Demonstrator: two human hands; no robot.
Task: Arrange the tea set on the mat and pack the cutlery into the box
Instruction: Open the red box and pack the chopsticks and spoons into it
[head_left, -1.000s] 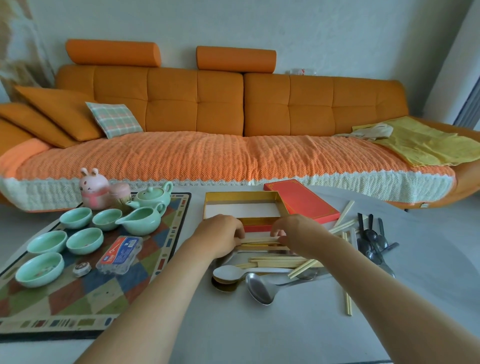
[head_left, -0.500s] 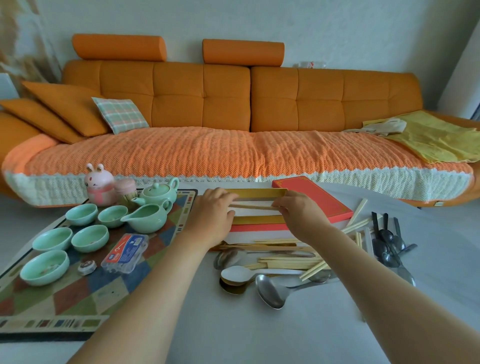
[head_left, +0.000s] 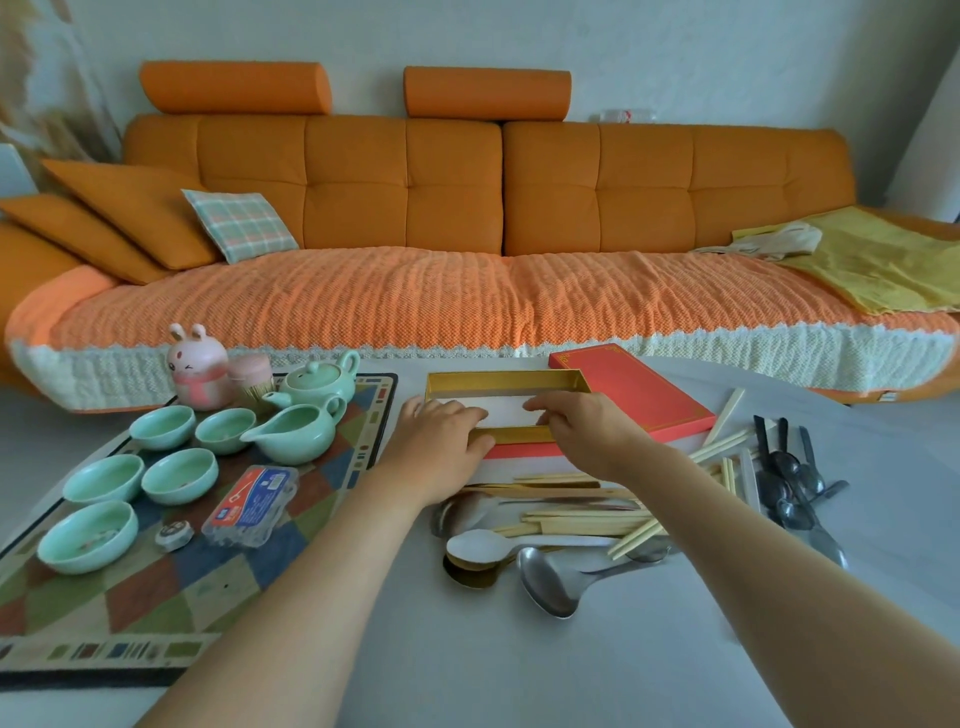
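Grey table in front of an orange sofa. Both hands are reaching over the open gold-lined box. The left hand and right hand are lying across its near wall, fingertips close together. Fingers are bending down inside, so I can't tell if they're pinching anything. Red lid is sitting just right of the box. Chopsticks and spoons are lying loose under the forearms. Teapot, pitcher and cups are sitting on the mat to the left.

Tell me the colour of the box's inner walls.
Gold; the box shows best in the head view.
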